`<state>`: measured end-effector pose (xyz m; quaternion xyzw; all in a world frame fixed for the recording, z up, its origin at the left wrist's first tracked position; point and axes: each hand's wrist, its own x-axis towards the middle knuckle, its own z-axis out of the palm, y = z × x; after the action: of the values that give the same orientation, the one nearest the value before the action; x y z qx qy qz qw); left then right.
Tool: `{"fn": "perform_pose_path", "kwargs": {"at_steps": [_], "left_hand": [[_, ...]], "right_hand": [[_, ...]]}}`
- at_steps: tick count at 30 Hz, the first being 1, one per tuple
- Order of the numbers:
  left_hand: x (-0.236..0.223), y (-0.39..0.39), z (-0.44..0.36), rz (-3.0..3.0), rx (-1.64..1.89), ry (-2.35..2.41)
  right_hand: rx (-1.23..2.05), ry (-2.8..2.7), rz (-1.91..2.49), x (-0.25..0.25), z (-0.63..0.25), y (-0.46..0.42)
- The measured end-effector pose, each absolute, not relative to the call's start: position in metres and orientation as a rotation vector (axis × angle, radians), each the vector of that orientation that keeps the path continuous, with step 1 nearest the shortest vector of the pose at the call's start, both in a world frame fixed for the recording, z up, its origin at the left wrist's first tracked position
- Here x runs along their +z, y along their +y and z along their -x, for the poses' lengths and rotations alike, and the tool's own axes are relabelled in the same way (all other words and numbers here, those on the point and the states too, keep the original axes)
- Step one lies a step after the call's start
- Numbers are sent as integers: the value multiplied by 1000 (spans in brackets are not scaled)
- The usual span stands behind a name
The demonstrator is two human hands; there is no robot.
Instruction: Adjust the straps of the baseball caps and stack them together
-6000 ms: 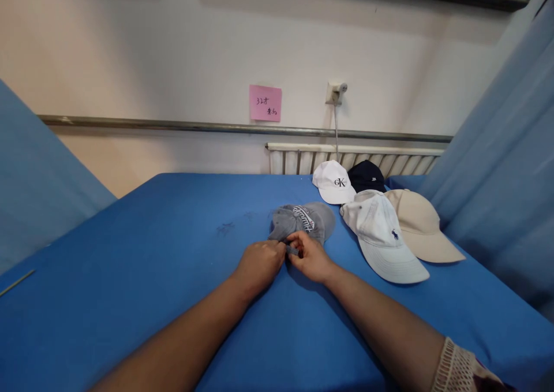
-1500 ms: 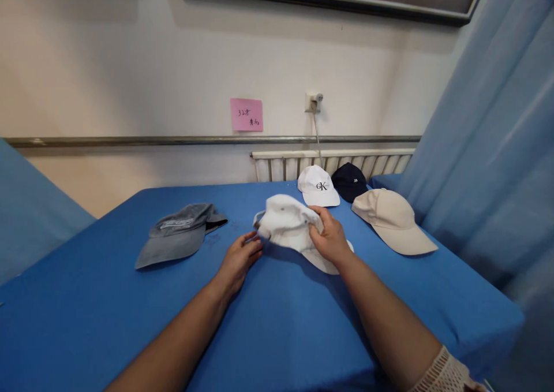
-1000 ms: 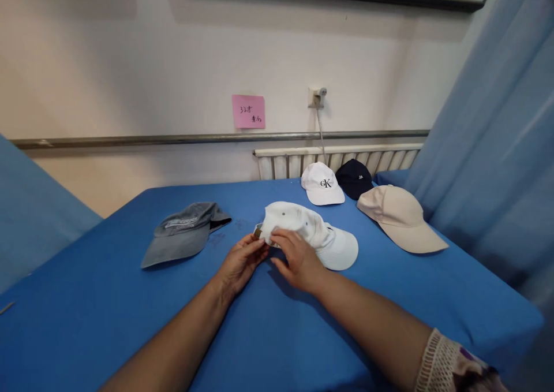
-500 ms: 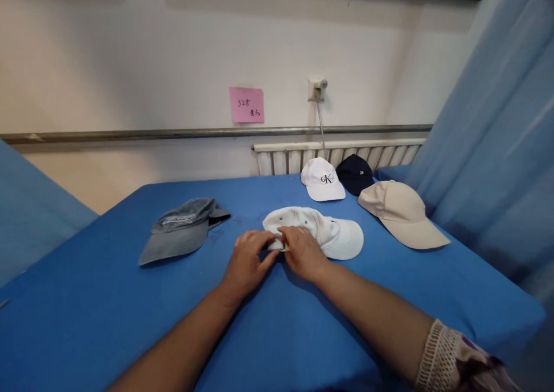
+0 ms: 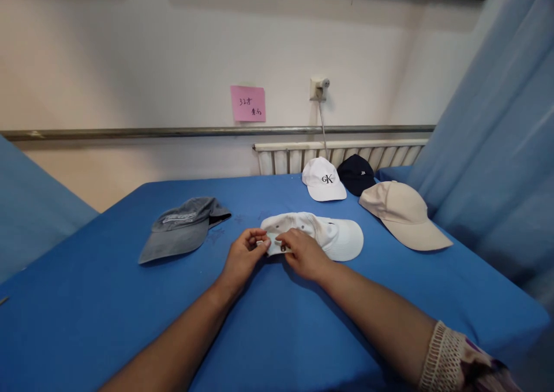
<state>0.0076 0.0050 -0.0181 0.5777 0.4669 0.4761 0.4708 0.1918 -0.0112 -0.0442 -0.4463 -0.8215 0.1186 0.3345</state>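
A white baseball cap (image 5: 345, 239) lies on its side in front of me, its brim pointing right and its back strap towards me. My left hand (image 5: 245, 256) pinches the left part of the strap between thumb and fingers. Close beside it, my right hand (image 5: 305, 253) grips the strap near a small dark metal buckle (image 5: 283, 247). My right fingers partly cover the buckle. Over to the left rests a grey baseball cap (image 5: 179, 230), brim towards me, touched by neither hand.
At the back right are a white cap with black letters (image 5: 324, 179), a navy cap (image 5: 356, 174) and a beige cap (image 5: 402, 214). They stand on a blue-covered table (image 5: 130, 311). Behind it are a radiator (image 5: 281, 160) and a metal rail (image 5: 173, 132). Blue curtains (image 5: 489, 144) hang at the sides.
The grey cap, earlier in my hands, now lies at the left. The white cap came from the right group to the middle. Both hands have moved onto its back strap.
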Motion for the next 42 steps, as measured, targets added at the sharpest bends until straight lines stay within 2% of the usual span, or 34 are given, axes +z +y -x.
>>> {"fn": "perform_pose_path", "kwargs": {"at_steps": [6, 13, 22, 30, 42], "left_hand": [[-20, 8, -1, -1443, 1106, 1108], [-20, 2, -2, -1919, 955, 1082], [-24, 9, -5, -1421, 1179, 1110], [-22, -1, -5, -1776, 1060, 1156], [-24, -2, -9, -1588, 946, 1166]], "right_hand": [[319, -2115, 1202, -42, -193, -12], [179, -2239, 1193, -39, -191, -16], [94, -2189, 1214, -36, -187, -24], [102, -2057, 1271, -39, -185, -23], [-59, -1963, 1252, -42, -183, -24]]}}
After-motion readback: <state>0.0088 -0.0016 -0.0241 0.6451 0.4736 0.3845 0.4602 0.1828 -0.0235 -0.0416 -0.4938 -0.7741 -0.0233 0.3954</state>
